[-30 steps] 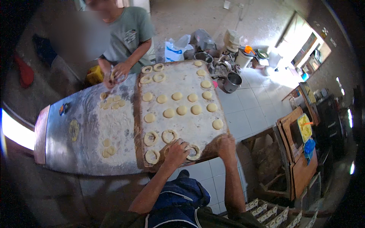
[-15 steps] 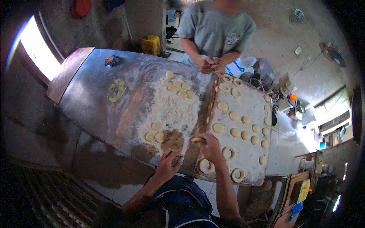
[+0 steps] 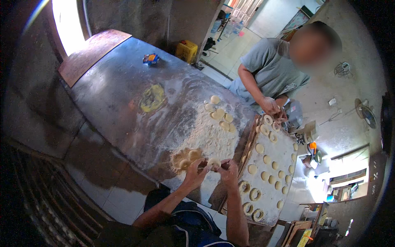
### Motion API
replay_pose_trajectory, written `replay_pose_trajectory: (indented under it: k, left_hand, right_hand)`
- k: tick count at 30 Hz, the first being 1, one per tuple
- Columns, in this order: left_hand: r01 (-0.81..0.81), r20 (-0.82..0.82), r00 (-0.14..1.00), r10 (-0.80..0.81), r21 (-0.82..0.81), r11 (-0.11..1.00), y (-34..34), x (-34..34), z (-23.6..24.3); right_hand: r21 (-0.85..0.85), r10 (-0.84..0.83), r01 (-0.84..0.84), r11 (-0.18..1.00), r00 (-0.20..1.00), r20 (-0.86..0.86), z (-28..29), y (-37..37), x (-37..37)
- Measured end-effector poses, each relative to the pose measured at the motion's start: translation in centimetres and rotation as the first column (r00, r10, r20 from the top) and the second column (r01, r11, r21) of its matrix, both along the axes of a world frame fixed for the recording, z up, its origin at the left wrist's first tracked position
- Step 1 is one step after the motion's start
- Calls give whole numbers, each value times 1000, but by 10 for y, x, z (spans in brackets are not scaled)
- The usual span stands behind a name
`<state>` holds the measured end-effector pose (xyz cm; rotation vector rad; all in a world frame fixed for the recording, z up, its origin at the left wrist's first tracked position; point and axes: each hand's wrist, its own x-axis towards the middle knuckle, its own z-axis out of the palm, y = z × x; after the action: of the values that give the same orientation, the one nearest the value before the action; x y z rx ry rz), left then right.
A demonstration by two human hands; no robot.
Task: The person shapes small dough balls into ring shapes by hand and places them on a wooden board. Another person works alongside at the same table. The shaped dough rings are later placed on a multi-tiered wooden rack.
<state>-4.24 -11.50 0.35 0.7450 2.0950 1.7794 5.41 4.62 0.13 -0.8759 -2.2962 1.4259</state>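
Note:
My left hand point(image 3: 195, 174) and my right hand point(image 3: 229, 173) meet over the near edge of the floured table. Between their fingertips they hold a pale dough round point(image 3: 214, 164). Just left of it, two more dough rounds point(image 3: 183, 165) lie on the flour. To the right of my hands is a floured board point(image 3: 263, 197) bearing several flat dough rounds point(image 3: 252, 169). At its near end sit several dough rings point(image 3: 255, 194). Farther off on the table is another cluster of dough rounds point(image 3: 220, 112).
Across the table a co-worker in a grey shirt point(image 3: 267, 61) works with both hands near dough rings point(image 3: 264, 129) at the board's far end. A small blue box point(image 3: 151, 59) and a yellow smear point(image 3: 152, 98) are on the table. A yellow container point(image 3: 186, 51) stands behind it.
The dough ring has left my right hand, and one more ring lies on the board's near end. Both hands have come together on a dough round from the near cluster. The view has turned.

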Motion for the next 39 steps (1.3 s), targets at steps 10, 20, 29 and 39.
replay_pose_trajectory:
  k: [10, 20, 29, 39]
  left_hand:
    - [319, -185, 931, -314, 0, 948, 17, -7, 41]
    - [647, 285, 539, -792, 463, 606, 21, 0, 48]
    - [498, 292, 757, -584, 320, 806, 45, 47, 30]
    - [445, -267, 872, -410, 85, 892, 86, 104, 12]
  right_hand:
    - [-283, -240, 164, 945, 935, -260, 51, -54, 19]
    - [-783, -479, -72, 618, 755, -448, 60, -41, 43]
    - [-652, -461, 289, 701, 881, -104, 75, -45, 69]
    - [303, -269, 267, 915, 962, -35, 62, -21, 118]
